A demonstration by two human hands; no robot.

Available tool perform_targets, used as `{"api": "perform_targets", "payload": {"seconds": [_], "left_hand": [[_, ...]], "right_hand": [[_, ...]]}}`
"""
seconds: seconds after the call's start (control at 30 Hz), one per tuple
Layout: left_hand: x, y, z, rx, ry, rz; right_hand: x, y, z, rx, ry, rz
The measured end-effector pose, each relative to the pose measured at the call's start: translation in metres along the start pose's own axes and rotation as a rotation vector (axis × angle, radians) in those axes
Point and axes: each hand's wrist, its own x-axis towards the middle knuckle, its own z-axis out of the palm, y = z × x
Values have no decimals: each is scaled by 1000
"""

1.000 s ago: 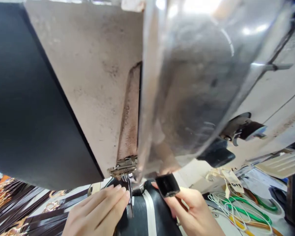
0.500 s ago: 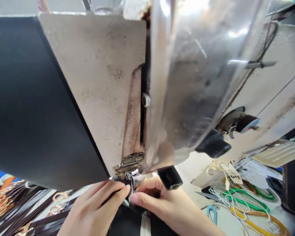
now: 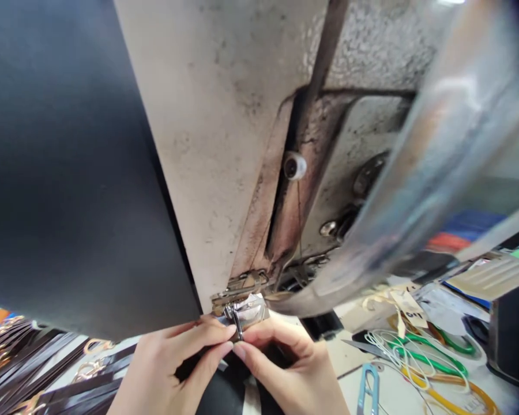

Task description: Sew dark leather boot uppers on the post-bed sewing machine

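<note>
At the foot end of a sewing machine [image 3: 225, 144], my two hands meet fingertip to fingertip. My left hand [image 3: 168, 357] has thumb and forefinger pinched just left of the shiny metal presser foot [image 3: 237, 321]. On its other side, the thumb and forefinger of my right hand [image 3: 289, 357] are pinched too, touching or nearly touching the left fingertips. Whatever lies between the fingers is too small or hidden to name. Beneath them is black material [image 3: 222, 392], with a pale strip [image 3: 251, 397] at its right.
A dark panel [image 3: 78, 173] fills the left, and a clear curved guard [image 3: 398, 219] hangs at right. Dark straps with gold-coloured clasps [image 3: 89, 369] lie lower left. Blue thread snips [image 3: 367, 389], green-handled scissors [image 3: 432, 360], yellow handles and white cord lie lower right.
The view has shifted, so the machine's front and thread path show more and the guard appears farther right. My right fingers have drawn closer to the left ones at the presser foot.
</note>
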Motion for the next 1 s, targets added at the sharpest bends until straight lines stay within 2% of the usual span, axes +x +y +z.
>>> {"api": "perform_targets", "payload": {"seconds": [0.1, 0.2, 0.27, 0.37, 0.43, 0.53, 0.63, 0.7, 0.8, 0.87, 1.0], "left_hand": [[2, 2, 3, 4, 23, -41], [3, 4, 4, 101, 79, 59], [4, 6, 4, 163, 109, 116], [4, 6, 4, 186, 121, 108], [3, 5, 5, 183, 117, 95], [0, 4, 6, 186, 118, 102], [-2, 5, 7, 178, 116, 96], [-2, 6, 8, 176, 134, 83], [0, 10, 9, 197, 216, 94], [1, 11, 8, 204, 232, 98], [1, 14, 5, 183, 125, 64]], "right_hand": [[1, 1, 0, -80, 31, -180], [3, 0, -3, -77, -1, -255], [8, -2, -7, 6, -95, -181], [18, -3, -13, 256, -350, 81], [26, -2, -16, 362, -458, 224], [31, 0, -16, 378, -482, 301], [28, 0, -13, 327, -436, 283], [24, 0, -10, 224, -305, 153], [18, 0, -7, 10, -121, -212], [15, 0, -7, -133, -94, -416], [13, 0, -11, -419, -73, -661]]}}
